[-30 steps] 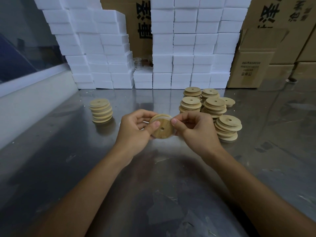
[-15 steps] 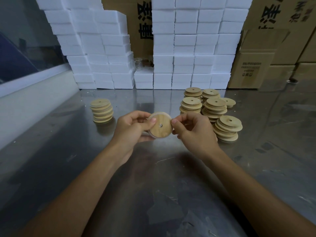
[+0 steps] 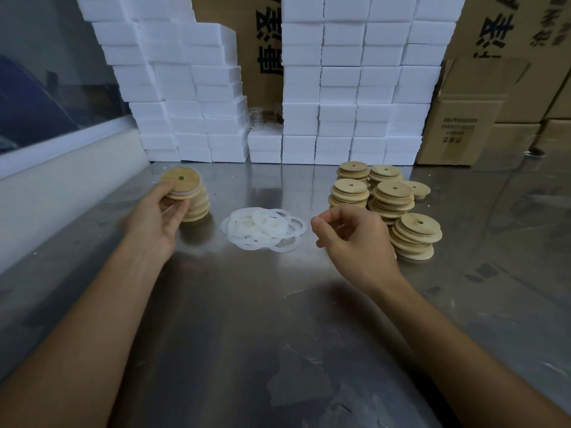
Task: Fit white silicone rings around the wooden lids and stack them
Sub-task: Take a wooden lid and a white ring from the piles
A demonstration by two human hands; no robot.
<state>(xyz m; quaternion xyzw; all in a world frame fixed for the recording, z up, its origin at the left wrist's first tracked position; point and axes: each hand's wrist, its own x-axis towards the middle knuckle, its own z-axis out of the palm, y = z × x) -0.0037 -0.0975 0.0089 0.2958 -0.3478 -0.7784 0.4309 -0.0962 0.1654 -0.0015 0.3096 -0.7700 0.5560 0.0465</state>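
The left hand (image 3: pixel 160 211) gripped a ringed wooden lid (image 3: pixel 181 183) by its near edge, fingers curled beneath and thumb on the rim, holding it just atop the finished stack (image 3: pixel 197 205) toward the tabletop's (image 3: pixel 278 319) far-left side. A white band showed under the lid's upper disc, which suggested the ring was seated. The right hand (image 3: pixel 355 239) hovered loosely curled and held nothing, between the pile of white silicone rings (image 3: pixel 264 228) at the tabletop's middle and the unringed lid stacks (image 3: pixel 386 202) to the far right.

To finish the step well, the lid would likely need to be lowered flat and centred, its hole lined up with those below, and released only once its rim sat square; a lid let go tilted could slide off or nudge the column askew. Blur hid whether the lid was already touching the stack. The free hand appeared well placed to take either a fresh lid or a ring next. White boxes (image 3: pixel 340 88) and cardboard cartons (image 3: pixel 463 118) lined the tabletop's far edge.
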